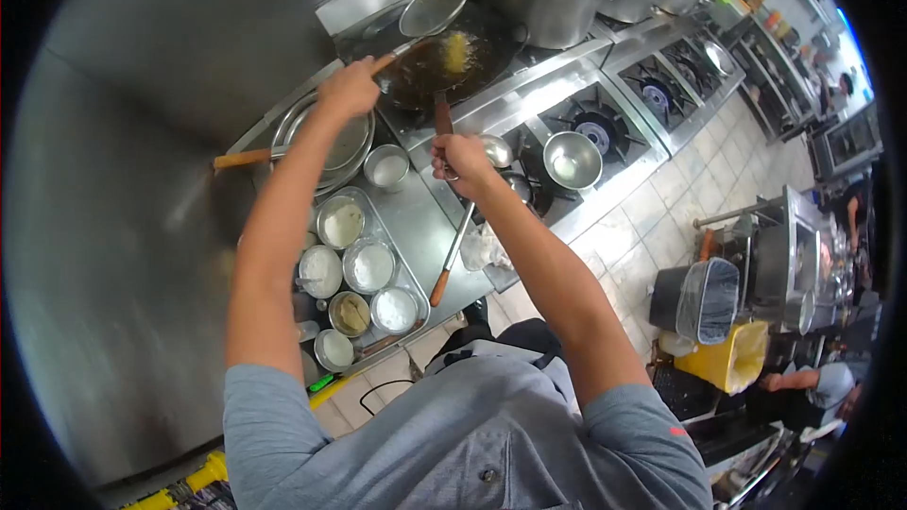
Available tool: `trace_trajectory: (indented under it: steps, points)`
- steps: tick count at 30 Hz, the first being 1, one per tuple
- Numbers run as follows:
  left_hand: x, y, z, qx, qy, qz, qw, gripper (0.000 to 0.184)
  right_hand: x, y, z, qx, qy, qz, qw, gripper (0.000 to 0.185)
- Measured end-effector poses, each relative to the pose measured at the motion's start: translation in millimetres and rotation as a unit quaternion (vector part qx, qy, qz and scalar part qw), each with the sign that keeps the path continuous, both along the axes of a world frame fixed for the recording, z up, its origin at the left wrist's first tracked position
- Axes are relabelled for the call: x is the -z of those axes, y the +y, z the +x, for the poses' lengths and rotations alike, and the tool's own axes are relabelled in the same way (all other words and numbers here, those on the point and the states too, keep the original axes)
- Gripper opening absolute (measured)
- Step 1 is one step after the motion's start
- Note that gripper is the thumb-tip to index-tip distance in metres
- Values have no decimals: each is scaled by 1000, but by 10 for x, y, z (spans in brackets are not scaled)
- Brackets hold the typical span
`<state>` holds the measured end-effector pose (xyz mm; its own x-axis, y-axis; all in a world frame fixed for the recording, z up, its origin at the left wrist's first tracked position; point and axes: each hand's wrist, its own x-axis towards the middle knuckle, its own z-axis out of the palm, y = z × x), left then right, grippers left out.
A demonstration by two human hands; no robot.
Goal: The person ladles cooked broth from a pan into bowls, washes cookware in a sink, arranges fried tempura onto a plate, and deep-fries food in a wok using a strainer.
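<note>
In the head view, my left hand [350, 90] is closed round a wooden-handled strainer [435, 8]; its round mesh is tilted over the back of a dark wok [402, 85]. A yellow piece of food [457, 53] bubbles in the oil inside the wok. My right hand [460, 165] grips a brown handle [442, 113] that reaches the wok's near rim. I cannot tell whether this handle belongs to the wok or to a separate tool. Just below my right hand lies a ladle [463, 236] with an orange wooden grip.
Containers of white powder [369, 264] crowd a metal tray [416, 323] on the left. Metal bowls [345, 137] sit above them. A steel bowl [573, 161] rests on the burners. Large stockpots [548, 0] stand behind. Bins [709, 302] and a person [831, 392] are at right.
</note>
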<state>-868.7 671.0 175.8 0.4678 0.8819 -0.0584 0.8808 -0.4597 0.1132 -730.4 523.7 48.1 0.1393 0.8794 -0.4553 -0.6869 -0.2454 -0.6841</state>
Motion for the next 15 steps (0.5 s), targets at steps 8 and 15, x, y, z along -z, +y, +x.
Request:
trace_trajectory:
  steps: [8, 15]
  points:
    - [857, 62, 543, -3, 17, 143, 990, 48, -169, -84, 166, 5, -36, -39, 999, 8]
    - [968, -192, 192, 15, 66, 158, 985, 48, -159, -55, 135, -13, -14, -38, 999, 7]
